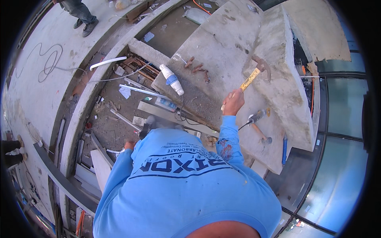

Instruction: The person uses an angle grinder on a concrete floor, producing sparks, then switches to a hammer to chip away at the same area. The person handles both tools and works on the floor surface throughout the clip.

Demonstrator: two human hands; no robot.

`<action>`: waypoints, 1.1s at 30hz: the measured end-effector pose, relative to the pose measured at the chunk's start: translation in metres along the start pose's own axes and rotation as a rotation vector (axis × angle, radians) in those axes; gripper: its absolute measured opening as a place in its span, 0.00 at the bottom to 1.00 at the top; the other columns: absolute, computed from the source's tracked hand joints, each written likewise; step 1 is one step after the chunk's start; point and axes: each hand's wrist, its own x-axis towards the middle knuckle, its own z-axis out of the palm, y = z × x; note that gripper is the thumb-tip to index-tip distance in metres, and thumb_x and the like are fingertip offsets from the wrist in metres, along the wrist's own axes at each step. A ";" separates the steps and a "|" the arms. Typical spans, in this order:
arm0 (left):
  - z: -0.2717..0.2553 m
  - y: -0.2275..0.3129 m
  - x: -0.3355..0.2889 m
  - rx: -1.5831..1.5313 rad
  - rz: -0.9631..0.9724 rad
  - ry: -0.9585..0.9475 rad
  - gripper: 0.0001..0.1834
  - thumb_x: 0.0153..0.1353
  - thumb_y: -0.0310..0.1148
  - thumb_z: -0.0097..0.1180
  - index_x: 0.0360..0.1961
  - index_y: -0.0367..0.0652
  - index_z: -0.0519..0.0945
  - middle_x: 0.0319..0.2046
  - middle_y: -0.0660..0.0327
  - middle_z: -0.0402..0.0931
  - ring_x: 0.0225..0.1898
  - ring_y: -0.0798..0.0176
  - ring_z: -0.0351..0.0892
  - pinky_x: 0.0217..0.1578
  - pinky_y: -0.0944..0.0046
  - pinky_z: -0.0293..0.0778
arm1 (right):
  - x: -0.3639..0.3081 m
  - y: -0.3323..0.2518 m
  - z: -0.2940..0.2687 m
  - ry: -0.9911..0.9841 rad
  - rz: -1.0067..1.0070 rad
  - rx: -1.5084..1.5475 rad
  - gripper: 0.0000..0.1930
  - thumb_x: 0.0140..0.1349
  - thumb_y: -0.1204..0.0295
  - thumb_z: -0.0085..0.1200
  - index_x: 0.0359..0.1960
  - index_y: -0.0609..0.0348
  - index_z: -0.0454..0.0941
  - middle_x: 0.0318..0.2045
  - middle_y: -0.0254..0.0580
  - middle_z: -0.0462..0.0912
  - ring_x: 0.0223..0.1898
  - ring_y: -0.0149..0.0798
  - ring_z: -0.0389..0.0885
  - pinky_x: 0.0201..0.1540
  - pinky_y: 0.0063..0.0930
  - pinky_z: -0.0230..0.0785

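My right hand [233, 102] is closed around the yellow handle of a claw hammer [251, 78]. Its rusty head [262, 66] hovers over or rests against the concrete block; which one I cannot tell. My left hand [129, 145] is down by my left side, close to a white pipe end, with its fingers mostly hidden. Right of my right forearm, on the concrete slab [222, 43], lie a corded power tool [258, 115], a second hammer [262, 134] with a wooden handle and a long blue tool [284, 150].
A white and blue plug connector [172, 79] and rusty brown pieces [197, 68] lie on the slab. Debris, metal strips and a plastic bottle [166, 104] fill the trench. Glass panels [344, 107] border the right. Another person's legs [82, 15] stand at the far left.
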 end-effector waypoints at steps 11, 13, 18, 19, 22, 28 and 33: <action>-0.081 0.054 0.005 -0.031 0.004 0.129 0.21 0.52 0.48 0.57 0.39 0.42 0.81 0.38 0.50 0.80 0.44 0.49 0.78 0.47 0.56 0.72 | 0.006 0.174 -0.032 -0.313 0.084 -1.003 0.26 0.62 0.51 0.44 0.34 0.69 0.75 0.34 0.65 0.77 0.40 0.64 0.75 0.43 0.48 0.65; -0.089 0.075 0.015 -0.043 0.074 0.136 0.21 0.52 0.47 0.57 0.40 0.41 0.81 0.37 0.49 0.80 0.43 0.49 0.78 0.47 0.55 0.72 | -0.003 0.170 -0.032 -0.331 0.020 -1.085 0.25 0.60 0.51 0.46 0.28 0.67 0.75 0.29 0.62 0.77 0.36 0.63 0.75 0.40 0.48 0.65; -0.080 0.103 0.038 -0.121 0.127 0.053 0.22 0.52 0.47 0.56 0.40 0.41 0.81 0.37 0.48 0.80 0.43 0.48 0.78 0.46 0.55 0.72 | -0.029 0.175 -0.022 -0.273 0.039 -1.112 0.24 0.58 0.51 0.50 0.25 0.64 0.74 0.24 0.57 0.77 0.30 0.57 0.76 0.36 0.46 0.66; -0.079 0.110 0.032 -0.101 0.155 0.043 0.22 0.52 0.47 0.56 0.40 0.41 0.81 0.36 0.48 0.80 0.43 0.48 0.78 0.46 0.55 0.72 | -0.027 0.183 -0.032 -0.276 0.071 -1.056 0.24 0.58 0.50 0.50 0.25 0.63 0.73 0.22 0.53 0.76 0.27 0.53 0.76 0.32 0.44 0.66; -0.070 0.118 0.017 -0.023 0.198 0.066 0.21 0.52 0.47 0.56 0.37 0.41 0.81 0.36 0.49 0.80 0.42 0.48 0.78 0.46 0.55 0.72 | -0.020 0.186 -0.041 -0.296 0.273 -0.853 0.23 0.59 0.50 0.49 0.25 0.62 0.72 0.18 0.45 0.74 0.18 0.43 0.74 0.23 0.40 0.66; -0.069 0.091 0.014 0.063 0.211 0.038 0.21 0.52 0.47 0.57 0.37 0.39 0.82 0.37 0.47 0.79 0.44 0.47 0.78 0.47 0.55 0.72 | -0.022 0.160 -0.036 -0.291 0.787 -0.312 0.22 0.62 0.49 0.46 0.24 0.57 0.68 0.14 0.31 0.65 0.11 0.27 0.61 0.11 0.26 0.55; -0.076 0.060 0.022 0.043 0.132 0.092 0.22 0.52 0.47 0.57 0.41 0.41 0.81 0.37 0.47 0.79 0.44 0.47 0.78 0.47 0.54 0.72 | -0.036 0.157 -0.035 -0.248 0.931 -0.109 0.21 0.63 0.49 0.45 0.27 0.56 0.65 0.14 0.29 0.61 0.11 0.25 0.57 0.12 0.22 0.50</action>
